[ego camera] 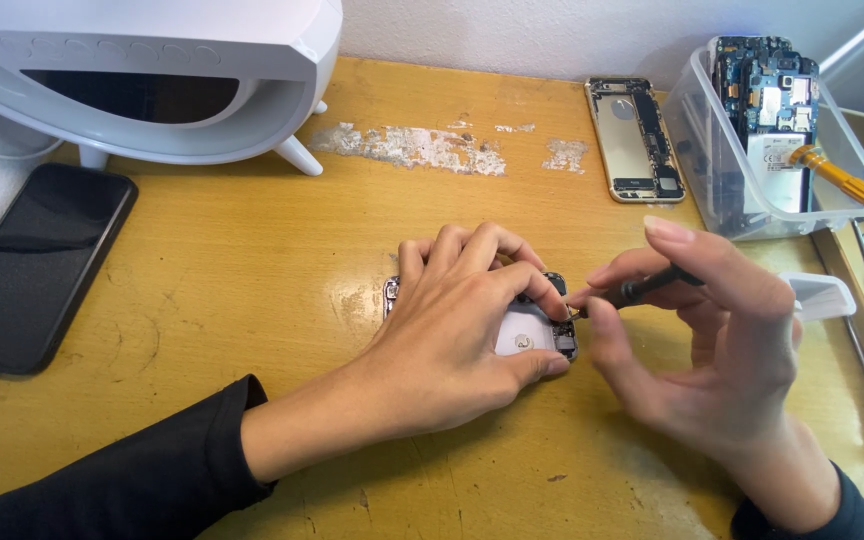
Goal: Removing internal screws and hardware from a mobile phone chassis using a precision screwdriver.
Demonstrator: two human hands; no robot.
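left hand (462,320) pins opened phone (537,325); right hand (707,335) grips screwdriver (642,288)

An opened phone (532,325) lies flat at the middle of the yellow wooden surface (252,290) — silver-white inside, dark parts along its right edge. A thin dark screwdriver (642,288) slants down-left — tip at that edge.
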